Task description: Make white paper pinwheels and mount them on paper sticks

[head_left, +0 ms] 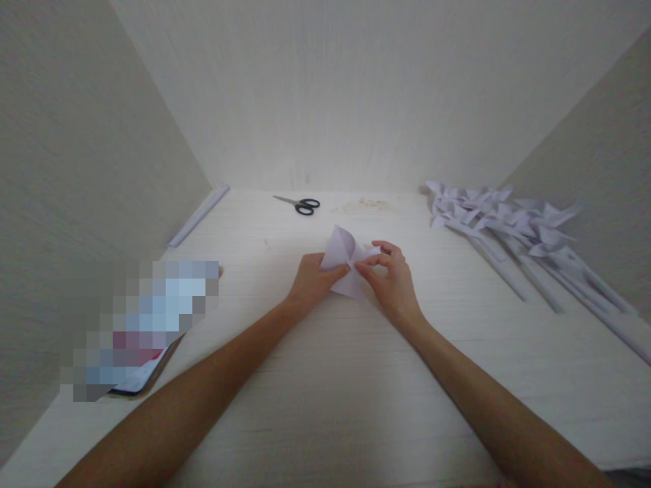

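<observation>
A small folded piece of white paper [342, 252] sits at the middle of the pale table [325, 379], partly lifted, with curled flaps like a pinwheel head. My left hand [311, 279] pinches its left side with closed fingers. My right hand [391, 279] pinches a flap on its right side between thumb and fingertips. Both forearms reach in from the bottom of the view.
Black-handled scissors [300, 203] lie at the back. A rolled white paper stick [199, 215] rests along the left wall. Several finished paper pinwheels on sticks [513, 234] lie at the right. A blurred flat object [137, 332] lies at the left. Walls enclose three sides.
</observation>
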Motion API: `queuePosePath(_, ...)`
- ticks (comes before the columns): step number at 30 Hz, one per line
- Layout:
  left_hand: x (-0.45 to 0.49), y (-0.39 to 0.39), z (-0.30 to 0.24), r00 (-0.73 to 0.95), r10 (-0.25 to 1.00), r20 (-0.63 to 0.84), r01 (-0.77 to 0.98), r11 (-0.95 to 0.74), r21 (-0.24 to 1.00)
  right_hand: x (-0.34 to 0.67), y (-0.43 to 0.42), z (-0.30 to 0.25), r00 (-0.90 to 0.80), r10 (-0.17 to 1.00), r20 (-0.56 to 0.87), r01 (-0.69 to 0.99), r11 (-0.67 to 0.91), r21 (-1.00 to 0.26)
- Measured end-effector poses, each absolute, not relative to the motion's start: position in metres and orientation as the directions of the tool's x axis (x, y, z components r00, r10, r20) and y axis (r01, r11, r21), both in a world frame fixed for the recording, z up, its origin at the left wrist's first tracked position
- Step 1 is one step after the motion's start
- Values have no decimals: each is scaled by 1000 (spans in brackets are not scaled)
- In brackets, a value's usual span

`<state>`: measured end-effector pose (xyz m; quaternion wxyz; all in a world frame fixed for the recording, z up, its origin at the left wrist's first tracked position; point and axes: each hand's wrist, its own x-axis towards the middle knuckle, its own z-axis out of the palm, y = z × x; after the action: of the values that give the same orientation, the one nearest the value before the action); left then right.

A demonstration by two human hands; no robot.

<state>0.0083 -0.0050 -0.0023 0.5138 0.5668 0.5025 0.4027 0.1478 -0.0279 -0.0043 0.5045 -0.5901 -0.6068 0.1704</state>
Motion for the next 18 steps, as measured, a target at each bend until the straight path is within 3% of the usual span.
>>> queuePosePath(18,10,-7,0,146,988,-54,153,31,988,140,-35,0,232,822,521,634,278,-721)
